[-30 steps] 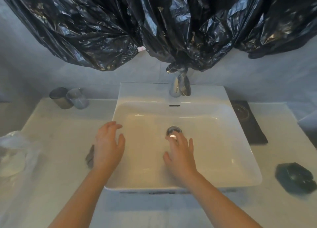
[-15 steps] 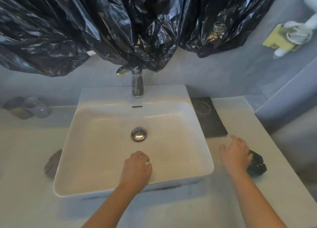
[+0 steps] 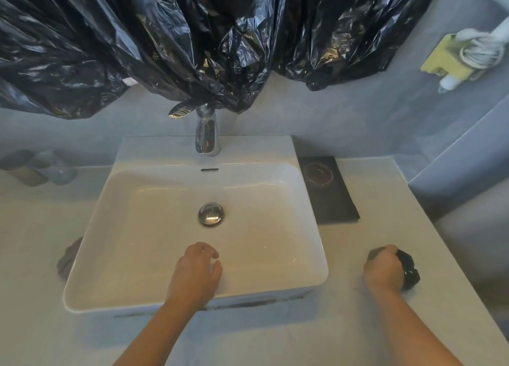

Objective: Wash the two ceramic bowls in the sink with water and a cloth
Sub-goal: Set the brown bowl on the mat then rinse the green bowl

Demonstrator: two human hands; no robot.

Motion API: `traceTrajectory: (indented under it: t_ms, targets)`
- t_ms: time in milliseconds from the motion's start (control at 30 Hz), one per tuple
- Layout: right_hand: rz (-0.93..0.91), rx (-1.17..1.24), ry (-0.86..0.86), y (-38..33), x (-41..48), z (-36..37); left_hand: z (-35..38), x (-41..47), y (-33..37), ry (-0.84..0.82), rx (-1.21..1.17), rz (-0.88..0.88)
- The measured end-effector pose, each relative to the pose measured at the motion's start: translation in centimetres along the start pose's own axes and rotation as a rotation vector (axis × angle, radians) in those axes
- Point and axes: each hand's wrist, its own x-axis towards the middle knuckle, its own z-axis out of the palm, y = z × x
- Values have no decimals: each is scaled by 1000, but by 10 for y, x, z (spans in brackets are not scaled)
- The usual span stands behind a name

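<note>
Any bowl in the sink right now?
No: the sink holds only its drain plug, with the left hand above it; the right hand grips a dark object on the counter.

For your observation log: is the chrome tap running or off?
Off: no water stream falls from the chrome tap into the white ceramic sink.

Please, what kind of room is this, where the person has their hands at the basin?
Most likely a bathroom. A white rectangular washbasin sits on a pale countertop, a chrome mixer tap stands at its back edge, and two tumblers, blurred, stand by the wall at the left.
</note>
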Motion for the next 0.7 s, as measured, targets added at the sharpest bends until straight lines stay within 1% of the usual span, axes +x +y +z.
traceTrajectory:
  t_ms: [133, 433, 600, 700]
  targets:
    - [-40, 19, 21, -4, -1, -1, -2, -1, 1, 14, -17, -12]
    - [-243, 74, 30, -48, -11, -4, -2, 1, -2, 6, -47, -3]
    - [-401, 12, 74, -74, -25, -20, 1, 4, -4, -20, -63, 8]
    - [-494, 19, 118, -92, -36, -34, 0, 5, -4, -38, -96, 13]
